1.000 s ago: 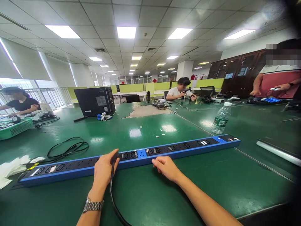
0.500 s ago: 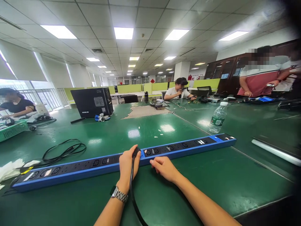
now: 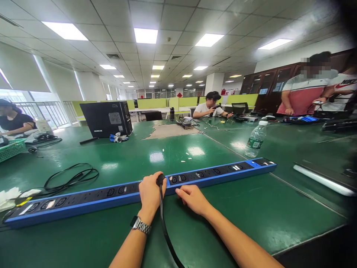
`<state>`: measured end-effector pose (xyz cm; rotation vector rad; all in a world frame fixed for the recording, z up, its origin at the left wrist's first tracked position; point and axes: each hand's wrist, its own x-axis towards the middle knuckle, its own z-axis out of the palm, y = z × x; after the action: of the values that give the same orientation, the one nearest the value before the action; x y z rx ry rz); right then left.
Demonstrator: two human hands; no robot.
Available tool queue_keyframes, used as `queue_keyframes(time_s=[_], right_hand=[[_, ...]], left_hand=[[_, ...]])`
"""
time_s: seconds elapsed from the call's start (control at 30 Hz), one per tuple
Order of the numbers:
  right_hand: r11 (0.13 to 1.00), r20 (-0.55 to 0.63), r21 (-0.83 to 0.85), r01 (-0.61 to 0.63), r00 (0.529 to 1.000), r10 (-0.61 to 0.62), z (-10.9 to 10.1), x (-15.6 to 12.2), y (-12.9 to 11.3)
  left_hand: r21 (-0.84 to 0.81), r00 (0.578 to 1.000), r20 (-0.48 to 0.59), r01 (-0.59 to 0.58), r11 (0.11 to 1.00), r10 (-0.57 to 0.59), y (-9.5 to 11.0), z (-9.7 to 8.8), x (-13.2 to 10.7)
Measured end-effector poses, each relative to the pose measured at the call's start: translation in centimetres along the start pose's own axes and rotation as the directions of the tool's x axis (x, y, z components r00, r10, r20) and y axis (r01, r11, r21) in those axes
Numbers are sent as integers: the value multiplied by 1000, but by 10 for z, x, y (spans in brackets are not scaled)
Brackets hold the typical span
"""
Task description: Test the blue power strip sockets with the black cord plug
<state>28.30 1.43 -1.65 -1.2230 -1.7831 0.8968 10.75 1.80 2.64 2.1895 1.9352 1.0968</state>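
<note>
A long blue and black power strip (image 3: 92,204) lies slantwise across the green table in front of me. Over its middle, my left hand (image 3: 150,190) is closed around the black plug (image 3: 160,179) of a power cord. The cord (image 3: 166,230) runs from that plug down toward the bottom edge of the view. Whether the plug sits in a socket is hidden by my fingers. My right hand (image 3: 192,199) rests just right of it, by the strip's near side, with fingers curled together. What those fingers hold, if anything, I cannot make out.
A plastic water bottle (image 3: 256,140) stands behind the strip's right part. Looped black cable (image 3: 72,178) lies at the left. Farther back are a computer case (image 3: 104,120), gloves (image 3: 119,137) and a green basket (image 3: 12,150). Several people are around the table's far sides.
The plug's cord end has tilted slightly toward me in my left hand, and the cord hangs a little farther right. My view has shifted slightly; the right hand keeps its pose.
</note>
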Motion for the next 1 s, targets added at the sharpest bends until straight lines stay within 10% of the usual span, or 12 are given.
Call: queue_keyframes(time_s=[0.37, 0.7, 1.0], right_hand=[[994, -94, 110, -26, 995, 36, 12, 10, -1], [757, 94, 492, -431, 890, 446, 25, 35, -50], [783, 129, 501, -369, 926, 354, 30, 33, -52]], left_hand=[[75, 987, 18, -163, 984, 162, 3, 10, -6], [137, 989, 23, -147, 980, 145, -10, 15, -14], [160, 991, 81, -119, 980, 107, -8, 13, -19]])
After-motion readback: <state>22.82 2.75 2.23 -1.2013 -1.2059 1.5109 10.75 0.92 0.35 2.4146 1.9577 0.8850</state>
